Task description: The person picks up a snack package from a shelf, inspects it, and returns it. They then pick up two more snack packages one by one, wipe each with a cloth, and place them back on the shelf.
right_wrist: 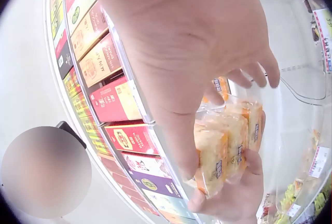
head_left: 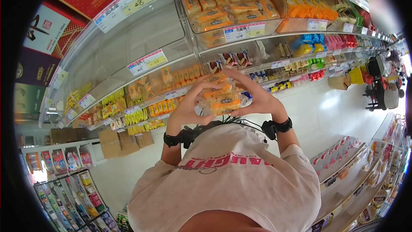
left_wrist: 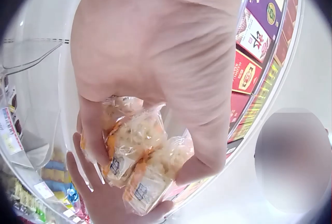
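Several clear-wrapped snack packs with orange labels [head_left: 224, 102] are held in a stack between both hands, in front of the shelf. My left hand [head_left: 192, 103] curls round their left side, fingers over the top and thumb below. On the other side my right hand [head_left: 259, 99] grips them with its thumb near the lower edge. In the left wrist view the packs [left_wrist: 136, 146] sit under the left hand [left_wrist: 155, 47]. The right wrist view shows the packs [right_wrist: 223, 146] beneath the right hand [right_wrist: 197, 53], with the left fingers against their far side.
Behind the hands, a clear shelf bin [head_left: 257, 53] holds dark-and-white wrapped snacks. Above it stands a bin of similar orange packs [head_left: 231, 6]. Price tags [head_left: 244, 31] line the shelf edges. Gift boxes [head_left: 56, 30] stand at upper left; cardboard boxes [head_left: 122, 143] are on the floor.
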Demonstrator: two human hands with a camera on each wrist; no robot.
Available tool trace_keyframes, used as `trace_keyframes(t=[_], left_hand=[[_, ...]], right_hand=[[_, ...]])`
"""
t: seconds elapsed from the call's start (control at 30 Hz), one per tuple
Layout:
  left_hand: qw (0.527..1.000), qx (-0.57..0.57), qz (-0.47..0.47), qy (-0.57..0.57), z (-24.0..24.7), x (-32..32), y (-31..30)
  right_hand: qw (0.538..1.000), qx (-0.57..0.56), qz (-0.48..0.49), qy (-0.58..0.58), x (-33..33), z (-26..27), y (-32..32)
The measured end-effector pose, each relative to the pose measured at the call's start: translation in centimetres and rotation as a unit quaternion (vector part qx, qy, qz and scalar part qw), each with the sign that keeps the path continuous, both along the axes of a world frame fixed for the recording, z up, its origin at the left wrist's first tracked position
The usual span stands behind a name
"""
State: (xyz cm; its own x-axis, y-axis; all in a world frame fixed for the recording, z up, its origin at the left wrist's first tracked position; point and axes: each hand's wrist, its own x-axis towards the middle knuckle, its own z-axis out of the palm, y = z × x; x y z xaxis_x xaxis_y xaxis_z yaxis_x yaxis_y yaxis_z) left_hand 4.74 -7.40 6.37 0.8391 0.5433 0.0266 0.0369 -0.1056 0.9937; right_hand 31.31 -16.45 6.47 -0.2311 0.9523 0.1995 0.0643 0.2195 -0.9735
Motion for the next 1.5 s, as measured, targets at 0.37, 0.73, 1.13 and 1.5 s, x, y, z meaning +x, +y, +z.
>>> trace_keyframes(t=[0.37, 0.73, 1.13, 1.5], left_hand=[[0.994, 0.024, 0.002, -0.105, 5.6, 1.5, -0.9], [0.963, 0.248, 0.045, -0.093, 12.8, 5.3, 1.0], [0.988, 0.148, -0.028, -0.034, 16.9, 8.4, 7.2], [0.979, 0.202, -0.011, 0.022, 16.9, 9.6, 10.8]], right_hand=[[0.985, 0.124, -0.05, -0.106, 0.0, 5.9, -2.0], [0.943, 0.275, -0.091, -0.166, 2.8, 11.1, 0.2], [0.946, 0.252, -0.125, -0.158, 5.6, 12.5, 5.1], [0.913, 0.27, -0.18, -0.248, 8.9, 13.9, 9.5]])
